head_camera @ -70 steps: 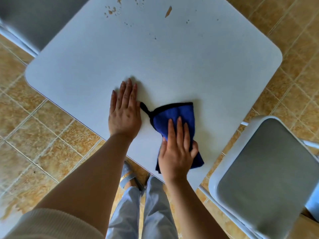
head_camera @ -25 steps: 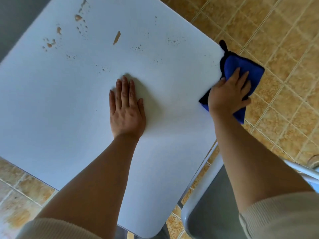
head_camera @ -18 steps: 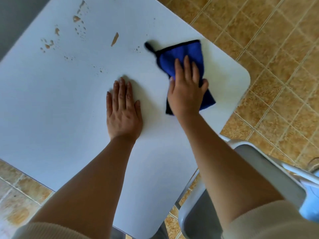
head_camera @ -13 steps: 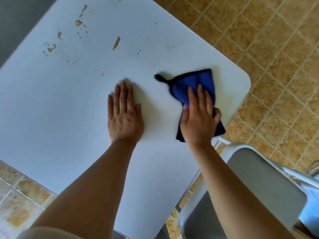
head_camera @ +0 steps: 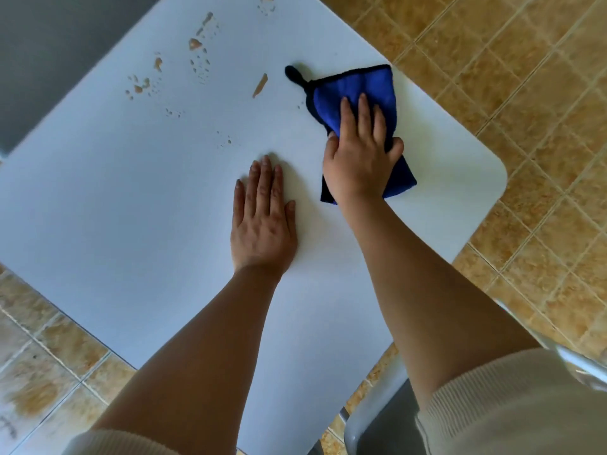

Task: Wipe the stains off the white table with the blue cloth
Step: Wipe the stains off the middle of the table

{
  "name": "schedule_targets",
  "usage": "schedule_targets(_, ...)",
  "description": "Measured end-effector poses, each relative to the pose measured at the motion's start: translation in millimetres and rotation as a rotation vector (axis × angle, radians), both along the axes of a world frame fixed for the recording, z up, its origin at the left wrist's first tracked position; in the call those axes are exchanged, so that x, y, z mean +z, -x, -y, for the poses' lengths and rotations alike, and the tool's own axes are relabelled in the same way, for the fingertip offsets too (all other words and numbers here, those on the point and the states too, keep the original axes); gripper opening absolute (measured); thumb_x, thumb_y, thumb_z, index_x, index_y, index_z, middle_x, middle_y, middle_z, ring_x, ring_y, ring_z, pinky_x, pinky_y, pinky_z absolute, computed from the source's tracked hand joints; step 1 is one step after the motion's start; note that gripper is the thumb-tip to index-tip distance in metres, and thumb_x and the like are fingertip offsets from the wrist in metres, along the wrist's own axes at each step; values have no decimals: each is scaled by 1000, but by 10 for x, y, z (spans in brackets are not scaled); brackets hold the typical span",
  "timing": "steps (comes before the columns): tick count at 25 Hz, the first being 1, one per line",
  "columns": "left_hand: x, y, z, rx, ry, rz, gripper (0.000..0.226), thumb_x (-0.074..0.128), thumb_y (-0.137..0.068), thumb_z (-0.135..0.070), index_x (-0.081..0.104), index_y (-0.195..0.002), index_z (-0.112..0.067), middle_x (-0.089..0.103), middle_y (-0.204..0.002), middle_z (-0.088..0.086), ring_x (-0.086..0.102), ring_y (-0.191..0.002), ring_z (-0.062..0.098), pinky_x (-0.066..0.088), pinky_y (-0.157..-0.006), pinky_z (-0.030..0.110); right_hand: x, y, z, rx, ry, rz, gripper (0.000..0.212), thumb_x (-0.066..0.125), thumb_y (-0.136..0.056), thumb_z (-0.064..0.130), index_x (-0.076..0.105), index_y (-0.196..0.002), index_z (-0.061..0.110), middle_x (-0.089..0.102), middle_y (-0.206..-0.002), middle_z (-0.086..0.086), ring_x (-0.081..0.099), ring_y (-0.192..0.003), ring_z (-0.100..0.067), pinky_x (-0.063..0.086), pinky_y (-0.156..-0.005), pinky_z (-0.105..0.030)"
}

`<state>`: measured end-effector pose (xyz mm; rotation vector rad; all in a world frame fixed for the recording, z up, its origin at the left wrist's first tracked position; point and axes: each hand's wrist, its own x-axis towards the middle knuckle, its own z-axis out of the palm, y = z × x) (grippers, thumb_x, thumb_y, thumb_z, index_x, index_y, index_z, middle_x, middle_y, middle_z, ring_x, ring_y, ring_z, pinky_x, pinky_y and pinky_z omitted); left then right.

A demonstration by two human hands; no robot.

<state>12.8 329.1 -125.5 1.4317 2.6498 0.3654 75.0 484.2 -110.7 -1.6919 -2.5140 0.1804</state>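
Observation:
The white table (head_camera: 131, 198) fills most of the head view. Brown stains (head_camera: 197, 50) speckle its far part, and one brown streak (head_camera: 260, 85) lies just left of the cloth's black loop. The blue cloth (head_camera: 354, 90), edged in black, lies on the table's far right side. My right hand (head_camera: 359, 152) presses down on it, fingers spread over it and thumb hooked round its right edge. My left hand (head_camera: 262, 218) rests flat on bare table near the middle, fingers together, holding nothing.
A grey chair seat (head_camera: 381, 428) with a white frame stands under the table's near right edge. Tan floor tiles (head_camera: 525, 93) surround the table. A dark grey surface (head_camera: 49, 54) borders the far left.
My right hand has slid the cloth away from me, from the near right corner toward the far side, close to the brown streak. My left hand has stayed flat in place.

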Motion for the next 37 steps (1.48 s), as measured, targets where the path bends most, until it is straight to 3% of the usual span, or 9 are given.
schedule_targets(5,79,39,57,-30,-48,83,57,22,-102,-32,20,-151,-4,17,-160,11,11,-148,19,2,-121,35,-95,-391,557,76,-120,-32,50,46,-97,35,47,-146,25,43,-154,1,42,-140,-20,35,-96,-46)
schedule_targets(8,138,202,233,-107,-72,61,55,23,-103,-31,21,-152,-6,16,-160,9,10,-148,19,5,-122,37,-91,-535,769,-68,-119,-2,51,46,-97,36,45,-147,25,41,-155,0,40,-141,-20,35,-97,-47)
schedule_targets(14,71,1024,738,23,27,-16,58,19,-102,-34,20,-152,-4,16,-160,11,12,-148,24,1,-121,38,-65,165,890,-310,-43,-29,54,36,-95,36,46,-146,21,40,-156,-4,40,-141,-26,37,-96,-53)
schedule_targets(20,32,1449,899,93,42,30,59,20,-102,-35,15,-153,-6,11,-161,10,6,-149,21,0,-121,38,-84,935,1434,-98,-66,-76,53,41,-96,36,44,-148,24,37,-157,-2,38,-143,-22,33,-99,-50)
schedule_targets(25,17,1461,913,84,6,50,58,21,-102,-34,17,-153,-7,13,-161,9,8,-149,19,3,-121,39,-65,444,1898,25,-70,19,54,42,-98,37,38,-151,29,31,-160,4,34,-145,-16,31,-103,-47)
schedule_targets(29,14,1482,918,69,32,61,59,20,-102,-34,13,-154,-8,7,-162,7,2,-149,18,1,-121,39,-101,228,1690,-284,-76,59,50,38,-100,36,41,-149,26,35,-159,2,36,-144,-19,35,-100,-51)
schedule_targets(33,45,1529,944,51,14,103,58,16,-102,-35,16,-154,-8,10,-161,7,5,-149,17,2,-121,37,-81,842,1511,-574,16,-10,52,37,-102,34,34,-153,24,26,-162,-1,27,-148,-23,33,-103,-57)
schedule_targets(37,103,1709,1018,-40,30,134,58,12,-102,-36,15,-153,-9,11,-161,5,2,-148,11,-3,-120,29,-47,1365,1951,-288,-48,-17,52,43,-99,34,41,-149,21,35,-159,-3,36,-144,-23,34,-99,-52)
